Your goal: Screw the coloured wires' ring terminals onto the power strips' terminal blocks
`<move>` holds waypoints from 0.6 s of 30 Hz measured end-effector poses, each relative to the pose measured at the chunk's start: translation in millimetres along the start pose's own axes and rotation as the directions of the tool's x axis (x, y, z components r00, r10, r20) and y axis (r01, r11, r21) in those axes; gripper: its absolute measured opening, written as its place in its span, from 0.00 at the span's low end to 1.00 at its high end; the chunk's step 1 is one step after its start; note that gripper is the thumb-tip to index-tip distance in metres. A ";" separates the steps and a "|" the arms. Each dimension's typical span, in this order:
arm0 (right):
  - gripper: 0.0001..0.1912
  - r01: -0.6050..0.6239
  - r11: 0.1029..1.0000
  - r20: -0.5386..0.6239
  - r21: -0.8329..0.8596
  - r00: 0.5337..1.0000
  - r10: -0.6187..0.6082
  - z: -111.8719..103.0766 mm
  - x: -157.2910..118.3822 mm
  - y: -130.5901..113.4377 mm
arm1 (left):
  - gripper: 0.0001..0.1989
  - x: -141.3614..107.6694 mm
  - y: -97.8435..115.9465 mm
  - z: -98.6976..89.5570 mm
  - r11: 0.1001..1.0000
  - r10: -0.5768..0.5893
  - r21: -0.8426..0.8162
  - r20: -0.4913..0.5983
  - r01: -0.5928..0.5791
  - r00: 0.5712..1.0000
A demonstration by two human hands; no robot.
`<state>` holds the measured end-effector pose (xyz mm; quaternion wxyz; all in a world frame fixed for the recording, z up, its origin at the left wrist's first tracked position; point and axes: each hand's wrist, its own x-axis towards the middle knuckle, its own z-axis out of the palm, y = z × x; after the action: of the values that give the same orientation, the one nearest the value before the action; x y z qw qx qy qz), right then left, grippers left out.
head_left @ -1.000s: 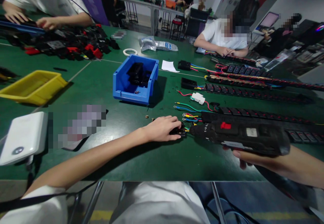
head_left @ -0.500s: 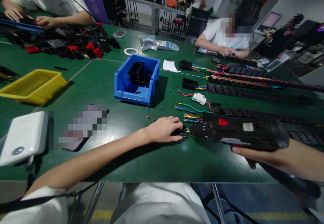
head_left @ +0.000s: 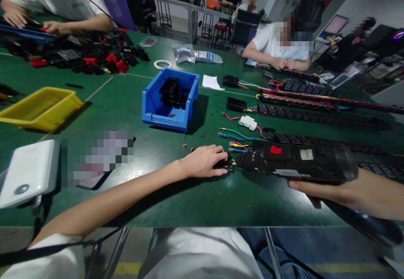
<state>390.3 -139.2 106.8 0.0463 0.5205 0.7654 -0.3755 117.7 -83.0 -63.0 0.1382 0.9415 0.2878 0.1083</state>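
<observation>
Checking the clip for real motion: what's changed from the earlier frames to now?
Right hand and drill: the drill's rear has swung slightly up in the picture; lifted or pushed away, can't tell. Nothing newly taken or let go. Unchanged: the drill's nose beside the black part, left hand holding that part, blue bin.

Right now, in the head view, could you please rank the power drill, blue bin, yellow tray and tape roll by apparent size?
1. Power drill: largest, perhaps helped by nearness to the camera.
2. Blue bin and yellow tray: too alike to rank.
3. Tape roll: smallest.
</observation>
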 end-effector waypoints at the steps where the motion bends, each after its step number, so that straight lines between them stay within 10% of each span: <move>1: 0.24 -0.026 1.000 0.005 -0.002 1.000 0.026 0.0 -0.7 1.0 | 0.18 0.0 0.0 0.1 1.000 0.000 0.000 -0.001 0.000 1.000; 12: 0.24 0.045 0.997 -0.108 -0.063 0.993 -0.051 -2.4 -7.9 4.6 | 0.18 0.0 -0.2 -1.1 1.000 -0.007 -0.021 0.006 0.007 1.000; 18: 0.15 -0.056 0.998 -0.116 -0.007 0.992 0.055 16.5 -48.0 57.1 | 0.17 -0.2 1.4 -2.5 1.000 -0.019 -0.005 0.015 0.019 1.000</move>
<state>454.4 -176.0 87.1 0.0150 0.5623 0.7540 -0.3392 117.6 -83.8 -60.3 0.1436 0.9391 0.2955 0.1009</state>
